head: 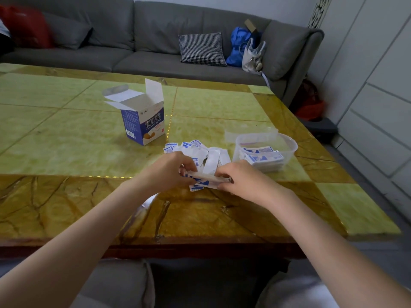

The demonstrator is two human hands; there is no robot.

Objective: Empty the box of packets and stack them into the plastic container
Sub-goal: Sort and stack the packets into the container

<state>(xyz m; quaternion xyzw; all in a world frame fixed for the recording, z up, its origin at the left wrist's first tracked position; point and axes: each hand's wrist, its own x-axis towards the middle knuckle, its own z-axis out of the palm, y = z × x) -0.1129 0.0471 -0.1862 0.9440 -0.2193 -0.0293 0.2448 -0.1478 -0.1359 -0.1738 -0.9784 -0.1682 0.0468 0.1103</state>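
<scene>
Now, grip: the left hand (172, 172) and the right hand (236, 182) each pinch one end of a small bundle of flat white-and-blue paper packets (204, 180), fingers curled round it; held from both ends, probably to square the edges before stacking.
Beyond the grip: loose white-and-blue packets (200, 152) lie spread on the bench, touching one another, near enough for either hand to gather.
Right of the grip: the round clear plastic container (287, 144) stands just beside the right hand and already holds a flat stack of packets (263, 157); its nearness suits a short carry by that hand.
Beyond the container: a clear lid-like plastic piece (249, 132) lies against the far rim; what it is cannot be told for certain.
Far left of the grip: the blue-and-white cardboard box (145, 124) stands upright, flaps open, well apart; its inside is hidden.
Support: the glossy green-and-amber stone-patterned bench (66, 134) carries everything.
Stage (judgement): box likely emptied; stacking partly done.
</scene>
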